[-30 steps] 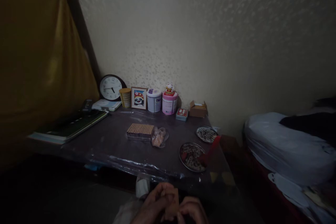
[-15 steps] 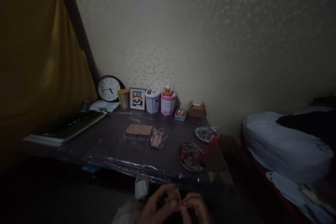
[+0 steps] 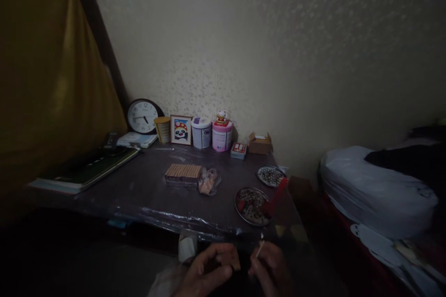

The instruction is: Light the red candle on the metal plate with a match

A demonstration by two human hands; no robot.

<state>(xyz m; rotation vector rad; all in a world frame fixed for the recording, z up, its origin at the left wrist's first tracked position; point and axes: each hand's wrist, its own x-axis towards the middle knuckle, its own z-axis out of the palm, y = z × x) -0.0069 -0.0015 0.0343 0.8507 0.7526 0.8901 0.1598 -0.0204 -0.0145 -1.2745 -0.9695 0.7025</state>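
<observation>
- A yellow curtain (image 3: 52, 83) fills the far left, with a dark post (image 3: 104, 46) running up beside it.
- On the left end of the dark table (image 3: 146, 195) lies a flat green book (image 3: 83, 169), with a paler booklet (image 3: 134, 139) behind it.
- Along the wall stand a round clock (image 3: 142, 116), a gold tin (image 3: 162, 129), a framed panda picture (image 3: 181, 130), a white canister (image 3: 201, 132) and a pink canister (image 3: 221, 135) with a small cat figure (image 3: 221, 116) on its lid.
- Further along come a little red-topped box (image 3: 239, 150) and an open cardboard box (image 3: 260, 143).
- Mid-table sits a block of tan pieces in a row (image 3: 183, 174), touching a crumpled clear bag (image 3: 209, 181).
- Right of those are two round metal plates (both with dark speckled contents): the nearer plate (image 3: 251, 206), with a red tool (image 3: 275, 197) leaning across its rim, and the farther plate (image 3: 271, 176).
- At the bottom edge, below the table's front, the left hand (image 3: 204, 271) is curled round a small brown block (image 3: 232, 260), thumb and fingers closed on it.
- Just beside it, the right hand (image 3: 272, 269) pinches a thin pale stick (image 3: 259, 249) between its fingertips, tip pointing up (the light is too dim to say more).
- At the far right lies a white bundle (image 3: 376, 190) with dark cloth (image 3: 407, 160) over it.
</observation>
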